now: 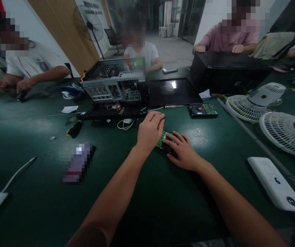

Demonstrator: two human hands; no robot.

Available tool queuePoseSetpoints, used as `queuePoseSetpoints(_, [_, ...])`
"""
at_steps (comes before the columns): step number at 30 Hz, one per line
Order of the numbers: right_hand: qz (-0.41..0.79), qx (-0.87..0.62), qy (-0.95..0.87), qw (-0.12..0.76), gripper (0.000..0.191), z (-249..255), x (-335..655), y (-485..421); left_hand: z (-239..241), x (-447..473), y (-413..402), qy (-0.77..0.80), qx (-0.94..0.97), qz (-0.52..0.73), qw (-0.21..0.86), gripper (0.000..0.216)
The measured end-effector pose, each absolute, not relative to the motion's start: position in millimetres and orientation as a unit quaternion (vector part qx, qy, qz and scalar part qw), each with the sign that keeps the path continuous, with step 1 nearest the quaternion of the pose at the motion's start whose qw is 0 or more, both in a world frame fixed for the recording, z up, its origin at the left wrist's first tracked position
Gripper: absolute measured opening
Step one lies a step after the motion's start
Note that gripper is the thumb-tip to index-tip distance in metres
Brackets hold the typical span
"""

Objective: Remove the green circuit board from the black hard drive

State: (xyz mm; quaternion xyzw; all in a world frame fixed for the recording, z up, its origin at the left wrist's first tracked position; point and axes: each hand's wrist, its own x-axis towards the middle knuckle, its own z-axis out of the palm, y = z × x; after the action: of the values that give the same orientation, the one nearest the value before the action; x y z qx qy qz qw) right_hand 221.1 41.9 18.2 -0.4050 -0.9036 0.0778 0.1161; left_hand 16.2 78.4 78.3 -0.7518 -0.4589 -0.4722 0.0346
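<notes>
With our left hand (pixel 150 132) curled and our right hand (pixel 182 152) flat, fingers together, on the circuit board (pixel 163 142) before the open computer case (pixel 116 85), pressing hard might crack it.

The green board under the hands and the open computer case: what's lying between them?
In the head view, a white cable lies on the mat between the board and the case.

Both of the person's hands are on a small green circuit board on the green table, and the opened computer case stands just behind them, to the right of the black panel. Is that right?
Not quite. In the head view both hands, left hand and right hand, do rest on the green circuit board, but the opened computer case stands left of the black panel.
</notes>
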Motion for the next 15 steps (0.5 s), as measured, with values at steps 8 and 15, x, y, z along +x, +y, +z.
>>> queuePoseSetpoints(8, [0.079, -0.408, -0.902, 0.119, 0.064, 17.6, 221.0, 41.9, 73.0, 16.9, 79.4, -0.473, -0.723, -0.502, 0.037, 0.021])
queuePoseSetpoints(15, [0.075, -0.409, -0.902, 0.120, 0.065, 17.5, 220.7, 41.7, 76.6, 15.5, 78.7, -0.477, -0.718, -0.507, 0.025, 0.016])
